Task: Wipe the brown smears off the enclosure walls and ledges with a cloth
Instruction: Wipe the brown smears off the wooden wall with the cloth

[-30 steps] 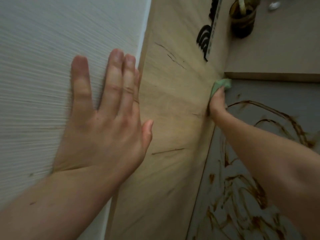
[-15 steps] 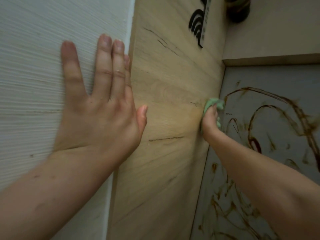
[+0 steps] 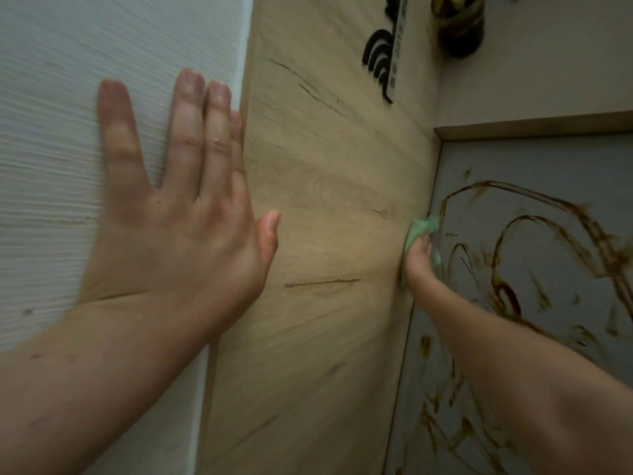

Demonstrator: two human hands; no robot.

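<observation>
My right hand (image 3: 418,260) holds a crumpled green cloth (image 3: 418,231) and presses it against the light wooden wall (image 3: 325,200), right at the corner where that wall meets the grey panel (image 3: 548,166). Brown smears (image 3: 507,296) loop and streak across the grey panel, from beside the cloth down to the bottom edge. My left hand (image 3: 178,217) lies flat with straight fingers on the white ribbed surface (image 3: 51,149), its thumb reaching over the wooden wall.
A beige ledge (image 3: 534,126) juts out above the grey panel. A dark glass jar (image 3: 460,24) stands on it near the top. A strip with black arched marks (image 3: 383,53) is fixed to the wooden wall at the top.
My right hand slid the cloth down along the corner from just under the ledge to lower beside the smears. My left hand stayed flat on the white surface.
</observation>
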